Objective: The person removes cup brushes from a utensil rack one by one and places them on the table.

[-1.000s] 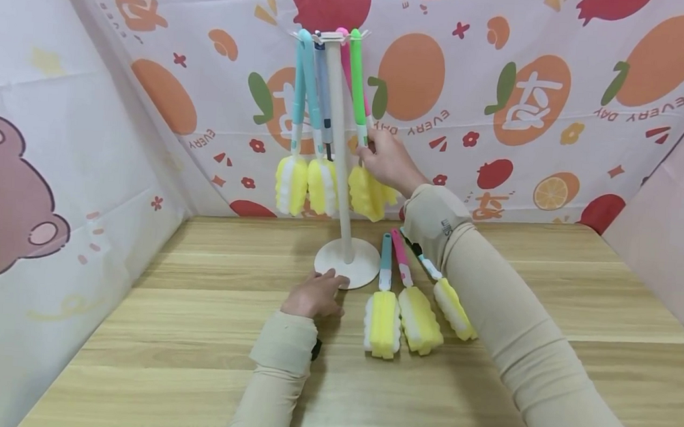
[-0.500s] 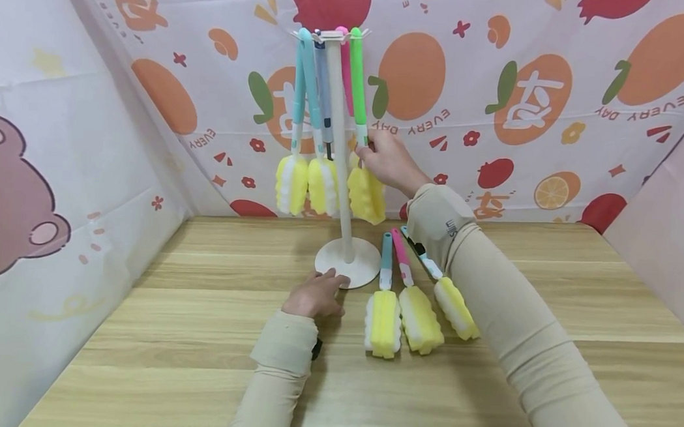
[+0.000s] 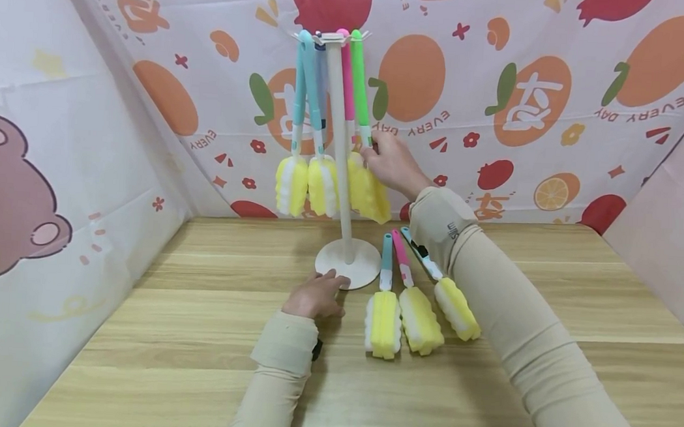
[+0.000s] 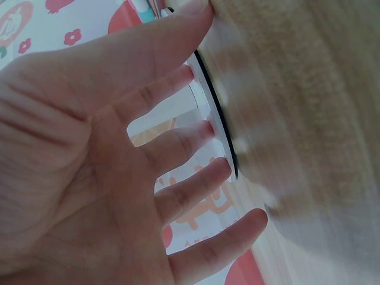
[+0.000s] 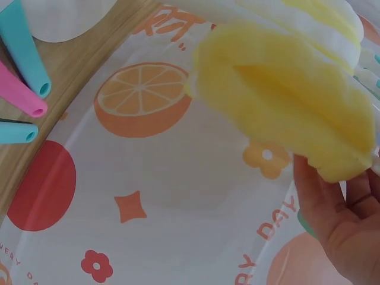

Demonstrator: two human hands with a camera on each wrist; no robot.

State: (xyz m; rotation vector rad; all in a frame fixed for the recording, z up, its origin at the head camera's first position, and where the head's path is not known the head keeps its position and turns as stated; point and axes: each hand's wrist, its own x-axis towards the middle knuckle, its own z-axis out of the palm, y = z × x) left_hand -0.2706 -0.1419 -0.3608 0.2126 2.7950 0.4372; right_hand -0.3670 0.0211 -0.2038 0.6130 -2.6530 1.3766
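In the head view my right hand [image 3: 395, 161] holds the green-handled sponge brush [image 3: 359, 77] near its neck. The handle top is on the white rack's [image 3: 337, 128] upper hook, and the brush tilts slightly right. A large yellow sponge head [image 5: 285, 101] lies by my right fingers in the right wrist view. Directly behind the green brush hangs a pink-handled brush [image 3: 348, 83], its lower part mostly hidden. Fingers spread, my left hand [image 3: 313, 297] touches the rim of the round white base [image 3: 364, 270]; in the left wrist view its fingertips [image 4: 205, 127] meet that edge.
Blue-handled brushes [image 3: 297, 106] hang on the rack's left side. On the wooden table [image 3: 193, 335], right of the base, lie a teal-handled brush [image 3: 384, 320], a pink-handled brush [image 3: 420, 319] and a light-blue-handled brush [image 3: 456, 309]. Printed cloth [image 3: 514, 178] stands behind.
The green brush's lower end has swung slightly right with my right hand. The pink brush behind it has shifted left toward the pole. My left hand stays in place.
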